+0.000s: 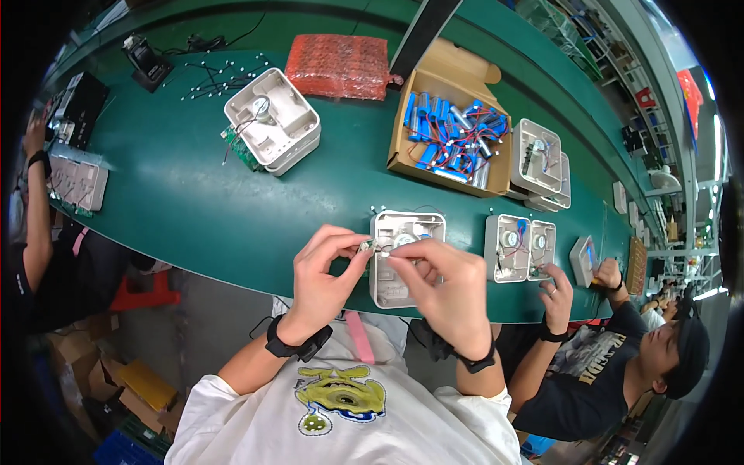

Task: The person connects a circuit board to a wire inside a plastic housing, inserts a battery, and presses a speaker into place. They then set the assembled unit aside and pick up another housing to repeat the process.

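Observation:
A white plastic housing (390, 288) lies open at the near edge of the green belt (194, 201). My left hand (322, 279) pinches a small metal part (365, 246) at the housing's left rim. My right hand (443, 287) rests over the housing's middle, fingertips pinching a thin wire by a round silver part (406, 239) inside it. Both wrists wear black bands.
A cardboard box (413, 139) of blue cylindrical batteries stands behind the housing. More white housings (273, 118) (518, 248) (539, 159) lie on the belt, with a red bubble-wrap pack (338, 66). A co-worker's hand (558, 288) reaches in from the right; another person's arm (37, 201) is at far left.

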Tool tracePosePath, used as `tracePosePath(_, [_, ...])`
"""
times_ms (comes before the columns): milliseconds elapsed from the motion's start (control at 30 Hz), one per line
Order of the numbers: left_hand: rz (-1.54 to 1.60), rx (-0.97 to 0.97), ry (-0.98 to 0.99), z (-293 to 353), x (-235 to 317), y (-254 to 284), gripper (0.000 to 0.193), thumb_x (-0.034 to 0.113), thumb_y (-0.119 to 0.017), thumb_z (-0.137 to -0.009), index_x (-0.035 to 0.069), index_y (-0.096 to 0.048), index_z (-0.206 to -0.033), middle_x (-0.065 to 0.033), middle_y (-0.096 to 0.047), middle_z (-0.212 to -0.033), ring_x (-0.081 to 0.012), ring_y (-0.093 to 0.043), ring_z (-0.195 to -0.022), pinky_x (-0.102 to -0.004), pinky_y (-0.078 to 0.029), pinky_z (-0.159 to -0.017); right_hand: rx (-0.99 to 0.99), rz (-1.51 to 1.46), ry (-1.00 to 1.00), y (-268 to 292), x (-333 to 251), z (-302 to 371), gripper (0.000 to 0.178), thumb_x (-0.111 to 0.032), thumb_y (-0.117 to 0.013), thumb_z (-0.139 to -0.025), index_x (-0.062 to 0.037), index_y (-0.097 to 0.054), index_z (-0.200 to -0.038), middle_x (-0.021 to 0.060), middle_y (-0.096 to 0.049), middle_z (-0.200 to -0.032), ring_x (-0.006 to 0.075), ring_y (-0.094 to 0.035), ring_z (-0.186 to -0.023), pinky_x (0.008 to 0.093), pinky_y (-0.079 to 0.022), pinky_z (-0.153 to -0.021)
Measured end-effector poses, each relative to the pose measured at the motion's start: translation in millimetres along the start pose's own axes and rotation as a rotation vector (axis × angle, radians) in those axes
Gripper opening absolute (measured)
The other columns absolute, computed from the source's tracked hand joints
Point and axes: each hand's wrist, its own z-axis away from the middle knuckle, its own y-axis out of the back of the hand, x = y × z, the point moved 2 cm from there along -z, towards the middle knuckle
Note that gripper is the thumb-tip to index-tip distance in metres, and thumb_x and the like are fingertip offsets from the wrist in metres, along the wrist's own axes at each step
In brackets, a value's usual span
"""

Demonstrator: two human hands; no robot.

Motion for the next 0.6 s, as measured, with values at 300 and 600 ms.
tracePosePath(300, [-0.151,0.077,-0.144,5,4,-3,0.026,-0.01,-0.079,-0.085,-0.001,-0.076,-0.109,-0.0109,-0.069,-0.102,-0.019,-0.071,-0.082,-0.0304,-0.059,-0.073,0.014,0.122,0.007,-21,10,-1,0.009,-0.001,-0.082,-0.087,0.001,-0.074,-0.09,0.0088,-0.067,-0.071,0.0137,-0.051,-0.048,0.0286,-0.043,-0.051])
tracePosePath(600, [-0.311,0.099,-0.311,7,12,-5,0.034,-0.015,-0.08,-0.08,-0.001,-0.075,-0.11,-0.0125,-0.068,-0.102,-0.0231,-0.069,-0.085,-0.0308,-0.057,-0.074,-0.004,0.117,-0.042,-24,10,3,0.008,-0.001,-0.08,-0.087,0.0011,-0.073,-0.088,0.0081,-0.067,-0.065,0.0124,-0.056,-0.05,0.0284,-0.044,-0.052])
